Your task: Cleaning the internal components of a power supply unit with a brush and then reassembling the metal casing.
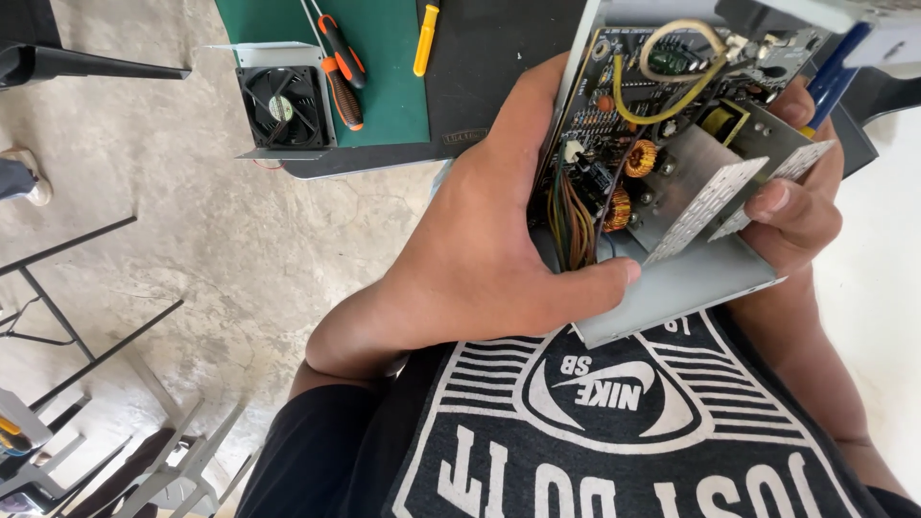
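Note:
An opened power supply unit (672, 163) is held up close to my chest, its circuit board showing copper coils, yellow wires, a bundle of coloured wires and perforated metal heat sinks. My left hand (489, 249) grips its left side, thumb pressed on the grey metal case's lower edge. On the right, my right hand (796, 206) holds the other side, fingers curled over a heat sink.
A green mat (384, 67) on the table carries two orange-handled screwdrivers (342, 72) and a yellow-handled tool (426, 38). A black cooling fan in a metal frame (284, 104) sits at the table's edge. Concrete floor and metal chair frames lie to the left.

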